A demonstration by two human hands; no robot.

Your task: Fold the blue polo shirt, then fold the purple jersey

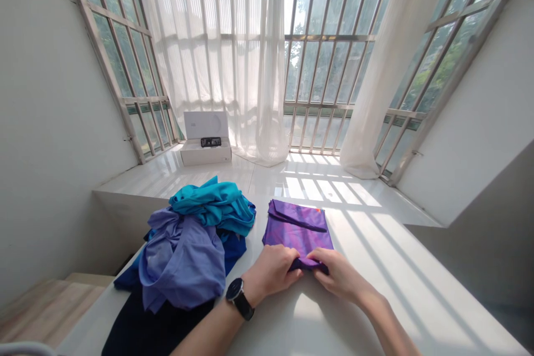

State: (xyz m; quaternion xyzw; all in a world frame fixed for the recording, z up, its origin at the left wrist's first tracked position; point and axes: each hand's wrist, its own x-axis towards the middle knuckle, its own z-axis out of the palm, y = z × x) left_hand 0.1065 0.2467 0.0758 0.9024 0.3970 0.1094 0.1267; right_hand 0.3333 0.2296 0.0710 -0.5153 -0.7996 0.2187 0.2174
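A purple garment [298, 222], folded into a compact rectangle, lies on the white surface in front of me. Dark trim runs across its upper part, with a small orange spot at the far right corner. My left hand [277, 267], with a black watch on the wrist, grips the near edge from the left, fingers closed round the cloth. From the right, my right hand [331, 270] pinches the same near edge. Between the hands that edge is raised and rolled a little. What kind of garment it is cannot be made out.
Left of the purple cloth sits a crumpled heap of clothes: a teal piece [214, 206], a periwinkle piece [183, 258], blue and black ones below. An open white box [204, 153] with a black device stands on the sill by white curtains [258, 67] and barred windows.
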